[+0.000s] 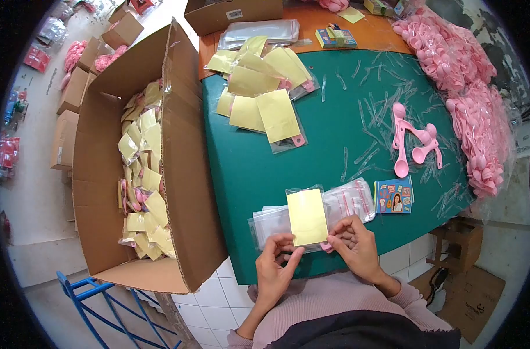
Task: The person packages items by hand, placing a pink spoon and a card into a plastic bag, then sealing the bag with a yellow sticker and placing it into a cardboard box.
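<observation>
A clear plastic packet with a yellow card (pixel 307 216) in it is held at the table's near edge. My left hand (pixel 276 266) is closed in a pinch at its lower left corner. At the lower right, my right hand (pixel 356 249) pinches the packet's edge, and a bit of a pink spoon (pixel 326 246) shows beside those fingers. Under the packet lies a stack of clear plastic bags (pixel 352 200). To the right of the stack is a small pile of printed cards (pixel 394 195). Loose pink measuring spoons (pixel 401 145) rest farther right.
Several filled packets (pixel 265 87) lie at the table's back left. A large cardboard box (pixel 186 157) on the left holds many more. Bagged pink spoons (pixel 480 128) line the right edge. Clear plastic strips (pixel 367 157) are scattered over the green tabletop (pixel 247 174).
</observation>
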`<state>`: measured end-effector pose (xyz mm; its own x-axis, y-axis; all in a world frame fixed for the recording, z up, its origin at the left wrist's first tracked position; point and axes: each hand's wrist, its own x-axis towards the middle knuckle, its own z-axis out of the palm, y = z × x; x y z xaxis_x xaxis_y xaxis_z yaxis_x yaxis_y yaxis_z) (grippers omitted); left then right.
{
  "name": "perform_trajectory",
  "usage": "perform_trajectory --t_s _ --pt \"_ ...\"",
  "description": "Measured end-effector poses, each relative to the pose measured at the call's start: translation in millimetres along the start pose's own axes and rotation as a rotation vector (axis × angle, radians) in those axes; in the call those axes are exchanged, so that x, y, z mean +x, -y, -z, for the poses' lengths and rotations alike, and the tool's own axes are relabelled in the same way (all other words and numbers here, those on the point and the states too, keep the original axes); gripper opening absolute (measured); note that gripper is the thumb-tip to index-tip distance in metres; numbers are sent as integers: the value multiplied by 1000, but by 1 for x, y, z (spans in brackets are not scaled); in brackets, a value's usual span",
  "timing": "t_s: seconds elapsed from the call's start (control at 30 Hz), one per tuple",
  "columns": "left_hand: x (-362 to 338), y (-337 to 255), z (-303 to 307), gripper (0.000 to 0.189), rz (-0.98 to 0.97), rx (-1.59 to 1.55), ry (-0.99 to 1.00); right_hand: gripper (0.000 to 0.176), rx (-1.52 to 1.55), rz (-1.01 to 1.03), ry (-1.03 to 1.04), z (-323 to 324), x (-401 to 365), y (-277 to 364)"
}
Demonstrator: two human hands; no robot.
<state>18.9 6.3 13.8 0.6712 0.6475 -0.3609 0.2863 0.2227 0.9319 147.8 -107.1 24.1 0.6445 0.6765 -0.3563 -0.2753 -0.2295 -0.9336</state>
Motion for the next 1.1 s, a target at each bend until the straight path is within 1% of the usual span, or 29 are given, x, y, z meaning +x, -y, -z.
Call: perform_trajectory --t_s 0.03,0.13,0.17,0.2,0.23,0.27,0.3,0.33,0.4,0.43,0.47,0.5,0.53,0.57,0.6,0.63,0.67,0.7,0.73,0.8,0.83,0.87,0.93,0.97,1.03,1.1 --pt "0 -2 -2 14 30 -74 -68 12 0 -3 -2 0 0 0" --pt "-2 3 -1 15 17 -98 -58 13 18 -8 -13 1 1 0" --pt "-3 5 1 15 19 -97 -59 17 -35 13 5 1 1 1" --pt "-3 8 4 17 26 -47 0 22 -88 35 23 1 1 2" --pt "-2 9 6 20 32 4 59 22 -87 34 23 1 1 4" --pt "-2 4 6 20 32 4 59 26 -147 39 48 1 1 6" --pt "-2 -5 5 24 9 46 58 30 -206 46 73 2 1 9" --pt "2 -11 4 28 -15 86 56 30 -207 47 72 3 4 13" --pt "20 -21 9 45 -204 224 98 34 -443 307 36 6 15 24" --pt "33 -37 6 51 -292 186 45 34 -444 305 37 6 23 32" --pt "47 -53 5 57 -383 150 -10 34 -457 468 -70 5 34 42" --pt "62 -61 8 61 -407 218 -2 35 -469 635 -180 6 43 51" --pt "73 -67 14 66 -439 284 4 34 -575 589 -212 18 49 57" --pt "77 -68 18 60 -495 402 -30 34 -680 541 -248 36 53 61" --pt "77 -70 20 60 -506 401 -25 34 -880 464 -400 52 57 61" --pt "73 -70 21 57 -499 464 35 34 -1075 374 -553 66 59 57" --pt "69 -69 22 54 -485 526 94 34 -1075 373 -558 78 61 51" --pt "64 -67 16 44 -435 479 109 35 -1221 299 -639 89 62 43" --pt "61 -63 11 44 -435 477 110 36 -1367 222 -718 96 64 37" --pt "55 -56 3 38 -423 506 201 37 -1366 207 -698 101 65 29" --pt "52 -58 -2 35 -462 520 164 38 -1363 194 -677 103 64 27" --pt "49 -60 -2 35 -457 518 160 38 -1366 195 -671 106 64 27" --pt "47 -63 -3 35 -483 503 139 27 -1396 284 -816 112 63 29" --pt "47 -65 -2 35 -485 504 137 27 -1394 287 -817 116 63 31" --pt "47 -68 0 36 -516 524 131 16 -1393 425 -917 123 62 36" --pt "46 -69 -1 36 -519 523 145 13 -1381 396 -914 120 61 46"
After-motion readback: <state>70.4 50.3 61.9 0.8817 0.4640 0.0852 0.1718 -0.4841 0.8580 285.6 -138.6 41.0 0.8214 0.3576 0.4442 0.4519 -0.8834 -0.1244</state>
